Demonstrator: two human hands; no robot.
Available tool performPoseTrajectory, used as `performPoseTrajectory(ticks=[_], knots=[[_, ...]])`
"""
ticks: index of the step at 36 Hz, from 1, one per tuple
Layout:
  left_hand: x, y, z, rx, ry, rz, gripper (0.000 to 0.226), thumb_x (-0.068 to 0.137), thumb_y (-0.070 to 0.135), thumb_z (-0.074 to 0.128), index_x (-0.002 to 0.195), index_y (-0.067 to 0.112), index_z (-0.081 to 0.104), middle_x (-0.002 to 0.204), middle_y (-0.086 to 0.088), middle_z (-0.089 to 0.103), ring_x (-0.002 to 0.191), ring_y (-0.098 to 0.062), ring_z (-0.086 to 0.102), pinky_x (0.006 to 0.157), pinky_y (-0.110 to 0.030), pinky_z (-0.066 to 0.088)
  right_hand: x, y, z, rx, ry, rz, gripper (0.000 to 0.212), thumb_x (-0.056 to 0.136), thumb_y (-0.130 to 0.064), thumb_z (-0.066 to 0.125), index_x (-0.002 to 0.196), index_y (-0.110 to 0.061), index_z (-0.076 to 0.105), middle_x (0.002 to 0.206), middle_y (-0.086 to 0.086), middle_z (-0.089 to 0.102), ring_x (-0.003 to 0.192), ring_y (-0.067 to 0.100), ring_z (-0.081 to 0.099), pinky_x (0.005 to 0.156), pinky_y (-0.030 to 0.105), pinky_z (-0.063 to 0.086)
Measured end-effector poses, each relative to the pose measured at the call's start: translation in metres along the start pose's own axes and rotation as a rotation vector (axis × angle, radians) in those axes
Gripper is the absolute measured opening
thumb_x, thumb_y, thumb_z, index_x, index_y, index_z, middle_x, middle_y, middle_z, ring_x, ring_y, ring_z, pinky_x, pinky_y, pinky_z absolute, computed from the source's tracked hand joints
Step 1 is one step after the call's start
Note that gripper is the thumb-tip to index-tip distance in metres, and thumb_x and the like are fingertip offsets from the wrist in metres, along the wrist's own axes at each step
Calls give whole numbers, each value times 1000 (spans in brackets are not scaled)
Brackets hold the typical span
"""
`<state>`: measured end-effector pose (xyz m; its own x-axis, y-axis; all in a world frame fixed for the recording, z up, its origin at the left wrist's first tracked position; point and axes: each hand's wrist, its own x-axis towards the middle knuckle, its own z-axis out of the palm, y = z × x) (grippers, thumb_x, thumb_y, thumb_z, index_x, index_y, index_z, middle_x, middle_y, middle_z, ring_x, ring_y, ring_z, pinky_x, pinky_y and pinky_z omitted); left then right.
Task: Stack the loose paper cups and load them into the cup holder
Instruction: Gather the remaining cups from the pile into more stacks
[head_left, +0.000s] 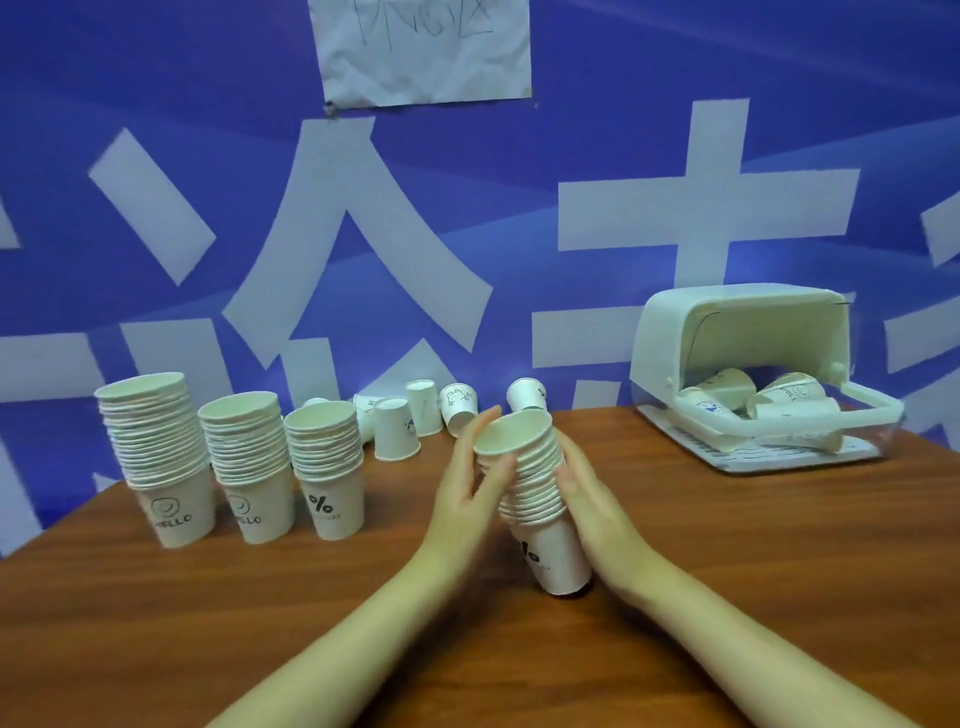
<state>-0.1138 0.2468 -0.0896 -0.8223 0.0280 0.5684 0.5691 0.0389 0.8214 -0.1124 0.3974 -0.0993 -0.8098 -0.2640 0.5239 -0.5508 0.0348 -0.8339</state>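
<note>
**Paper stack cradled between two palms**

Wooden table carries the cup holder, lid up, at far right. Centre, the tilted cup stack leans between both hands, base on the wood. Likely light, thin-walled, crushable: best held low on the sides. Left hand and right hand press flat-fingered against its flanks.

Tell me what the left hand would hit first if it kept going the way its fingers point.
The left hand points up and away along the held stack of cups. Continuing, it would probably reach the loose cups at the table's back edge first, though depth is uncertain.
</note>
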Motion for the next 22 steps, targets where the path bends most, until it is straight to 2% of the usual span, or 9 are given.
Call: performPoseTrajectory(ticks=[2, 5, 7, 9, 12, 13, 15, 19, 22], knots=[[-12, -6, 3, -15, -37, -11, 67, 78, 45, 62, 138, 31, 36, 134, 22, 52, 125, 4, 48, 96, -11, 39, -1, 1, 3, 26, 9, 30, 32, 103, -30, 34, 133, -34, 42, 127, -32, 57, 123, -7, 50, 96, 8, 39], [-20, -11, 4, -42, -20, -22, 75, 79, 29, 72, 142, 29, 31, 131, 29, 53, 125, 5, 48, 95, -9, 40, -1, 0, 7, 31, 27, 25, 38, 98, -34, 36, 135, -35, 42, 129, -31, 56, 124, -7, 49, 95, 6, 38], [-20, -11, 5, -65, 17, -24, 70, 82, 13, 73, 139, 29, 35, 125, 33, 55, 121, 6, 52, 92, -9, 42, 0, 5, 8, 31, 65, 25, 43, 96, -36, 37, 138, -33, 42, 134, -25, 55, 128, -3, 48, 99, 10, 38], [-18, -12, 5, -57, 58, -6, 71, 82, 6, 74, 137, 34, 37, 126, 32, 55, 121, 4, 52, 93, -11, 44, 3, 13, 8, -9, 97, 36, 45, 96, -39, 37, 140, -33, 42, 140, -18, 52, 132, 1, 44, 106, 20, 36], [-11, -17, -4, 0, 122, 42, 81, 81, 15, 77, 141, 44, 32, 141, 24, 46, 130, 3, 44, 105, -24, 43, 22, 29, 0, -156, 198, 90, 39, 98, -38, 41, 137, -38, 44, 140, -9, 48, 132, 4, 41, 112, 32, 32], [-7, -20, -9, 29, 140, 55, 83, 80, 20, 78, 141, 48, 29, 144, 24, 42, 133, 3, 41, 109, -30, 41, 32, 36, -5, -220, 253, 121, 36, 100, -32, 43, 136, -36, 43, 136, -6, 48, 130, 7, 42, 113, 34, 31], [1, -26, -20, 94, 148, 80, 87, 78, 28, 77, 143, 53, 24, 149, 24, 37, 137, 0, 37, 112, -39, 38, 57, 49, -14, -365, 332, 200, 44, 100, -27, 49, 143, -26, 40, 132, 0, 48, 130, 16, 42, 113, 37, 31], [16, -42, -34, 165, 173, 103, 89, 77, 37, 75, 150, 40, 23, 151, 16, 39, 138, -3, 37, 112, -43, 37, 115, 76, -25, -635, 299, 338, 65, 94, -45, 55, 150, -20, 32, 149, 8, 40, 138, 26, 36, 113, 46, 33], [22, -50, -38, 149, 206, 92, 88, 76, 44, 71, 150, 39, 24, 149, 14, 42, 137, -5, 39, 112, -44, 37, 157, 92, -23, -762, 281, 362, 73, 90, -49, 58, 150, -19, 29, 149, 13, 39, 136, 31, 38, 110, 46, 35]])
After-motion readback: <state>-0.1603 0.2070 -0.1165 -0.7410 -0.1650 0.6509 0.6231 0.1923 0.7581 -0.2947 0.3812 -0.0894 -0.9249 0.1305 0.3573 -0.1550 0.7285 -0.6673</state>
